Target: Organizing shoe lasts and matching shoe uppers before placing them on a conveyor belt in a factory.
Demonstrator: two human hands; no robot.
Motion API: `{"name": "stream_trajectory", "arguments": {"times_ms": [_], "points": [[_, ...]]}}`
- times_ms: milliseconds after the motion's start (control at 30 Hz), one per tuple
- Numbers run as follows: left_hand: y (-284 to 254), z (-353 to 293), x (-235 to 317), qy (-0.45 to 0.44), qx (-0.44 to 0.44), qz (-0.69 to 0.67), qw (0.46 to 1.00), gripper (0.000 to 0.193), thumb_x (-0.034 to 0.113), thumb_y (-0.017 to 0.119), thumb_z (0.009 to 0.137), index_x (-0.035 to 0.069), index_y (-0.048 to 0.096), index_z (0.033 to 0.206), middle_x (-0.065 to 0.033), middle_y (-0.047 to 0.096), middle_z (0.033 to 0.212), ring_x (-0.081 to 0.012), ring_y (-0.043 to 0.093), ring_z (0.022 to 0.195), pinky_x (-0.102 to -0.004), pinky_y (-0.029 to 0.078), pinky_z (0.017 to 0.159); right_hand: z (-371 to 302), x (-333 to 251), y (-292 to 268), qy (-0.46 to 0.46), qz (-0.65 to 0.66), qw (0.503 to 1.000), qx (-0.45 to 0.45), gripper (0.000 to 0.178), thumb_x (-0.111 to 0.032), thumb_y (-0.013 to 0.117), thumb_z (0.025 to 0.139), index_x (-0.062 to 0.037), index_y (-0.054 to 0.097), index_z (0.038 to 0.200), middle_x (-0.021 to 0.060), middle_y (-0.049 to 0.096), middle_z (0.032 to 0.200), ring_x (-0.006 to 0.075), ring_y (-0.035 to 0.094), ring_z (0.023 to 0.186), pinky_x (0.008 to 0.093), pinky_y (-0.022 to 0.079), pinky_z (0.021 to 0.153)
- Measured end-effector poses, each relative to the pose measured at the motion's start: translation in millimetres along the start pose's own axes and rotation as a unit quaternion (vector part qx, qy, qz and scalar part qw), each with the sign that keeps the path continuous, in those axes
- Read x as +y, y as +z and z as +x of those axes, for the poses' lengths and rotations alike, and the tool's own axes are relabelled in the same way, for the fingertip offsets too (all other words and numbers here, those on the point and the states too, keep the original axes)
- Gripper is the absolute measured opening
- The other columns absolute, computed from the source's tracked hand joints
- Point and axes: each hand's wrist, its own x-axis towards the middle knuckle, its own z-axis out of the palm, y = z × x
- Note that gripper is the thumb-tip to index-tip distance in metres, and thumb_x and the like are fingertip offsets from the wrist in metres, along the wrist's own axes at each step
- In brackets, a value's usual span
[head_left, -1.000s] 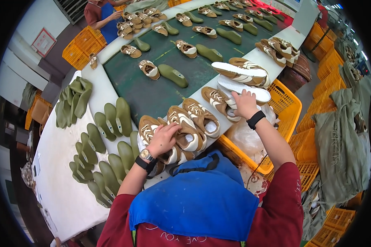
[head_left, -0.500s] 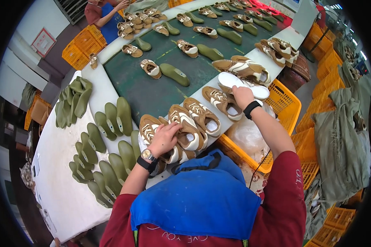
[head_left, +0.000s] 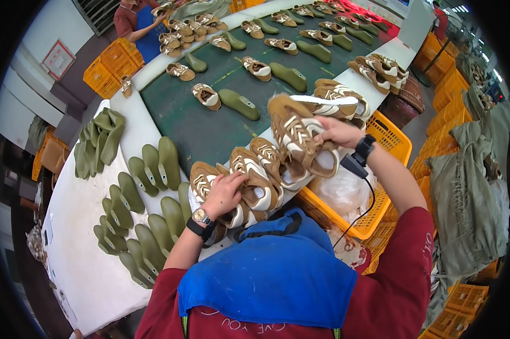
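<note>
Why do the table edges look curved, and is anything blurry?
Head view: the fisheye lens bends the white table edge and blackens the corners; lighting is even, shadows soft; the brown shoe in the right hand looks slightly smeared; the left hand is sharp.

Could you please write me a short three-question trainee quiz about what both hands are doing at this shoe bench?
1. True or false: the right hand holds a brown shoe lifted off the bench.
2. What does the left hand rest on?
A. a green shoe last
B. the brown shoes lined up at the bench edge
C. the yellow crate
3. What colour are the shoe lasts left of the conveyor belt?

Key: 1 true; 2 B; 3 green.
</note>
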Motion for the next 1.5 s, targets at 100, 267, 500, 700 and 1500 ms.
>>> {"name": "stream_trajectory", "arguments": {"times_ms": [100, 267, 500, 700, 1500], "points": [[0.9, 0.0, 0.1, -0.007, -0.013, 0.002, 1.0, 0.047, 0.005, 0.055, 0.075, 0.012, 0.053, 0.122, -0.0111, 0.054, 0.126, -0.0295, 0.052, 0.113, -0.0468, 0.034, 0.101, 27.0, 38.3, -14.8, 0.068, 0.075, 0.994, 0.038, 0.044, -0.004, 0.059, 0.086, -0.0024, 0.044, 0.127, 0.0046, 0.058, 0.113, 0.0116, 0.056, 0.102, 0.0265, 0.048, 0.087], [0.7, -1.7, 0.8, -0.009, -0.002, 0.003, 1.0, 0.047, 0.005, 0.054, 0.075, 0.012, 0.053, 0.121, -0.0116, 0.054, 0.126, -0.029, 0.052, 0.114, -0.0465, 0.034, 0.101, 28.6, 41.4, -46.2, 0.206, -0.332, 0.918, 0.067, 0.061, -0.009, 0.053, 0.08, -0.0178, 0.04, 0.139, 0.0075, 0.059, 0.083, 0.0124, 0.054, 0.062, 0.0275, 0.045, 0.05], [-1.8, -3.3, 2.0, -0.016, 0.0, 0.019, 1.0, 0.045, 0.007, 0.055, 0.075, 0.011, 0.054, 0.119, -0.0117, 0.054, 0.124, -0.029, 0.053, 0.111, -0.0433, 0.036, 0.099, 60.4, 74.6, -25.1, 0.191, -0.272, 0.93, -0.157, 0.063, -0.017, 0.05, 0.086, -0.0272, 0.031, 0.145, 0.0024, 0.057, 0.077, 0.012, 0.05, 0.063, 0.0253, 0.041, 0.054], [-8.3, 0.6, 12.6, -0.018, -0.011, 0.01, 1.0, 0.048, 0.01, 0.06, 0.074, 0.011, 0.053, 0.121, -0.0127, 0.052, 0.127, -0.0302, 0.052, 0.113, -0.0419, 0.036, 0.099, 42.8, 86.5, -10.2, 0.103, -0.321, 0.938, -0.084, 0.064, -0.02, 0.048, 0.088, -0.0213, 0.025, 0.147, 0.01, 0.062, 0.088, 0.0171, 0.056, 0.074, 0.0315, 0.046, 0.066], [-33.9, 15.4, 96.7, -0.085, 0.031, -0.06, 0.994, 0.046, 0.009, 0.066, 0.076, 0.001, 0.053, 0.12, -0.0194, 0.057, 0.118, -0.0347, 0.053, 0.113, -0.0384, 0.042, 0.098, 8.4, 96.9, -13.6, -0.057, -0.207, 0.976, -0.037, 0.08, -0.048, 0.062, 0.084, -0.0076, 0.029, 0.144, 0.0157, 0.042, 0.139, 0.0248, 0.043, 0.125, 0.0322, 0.036, 0.102]]}}
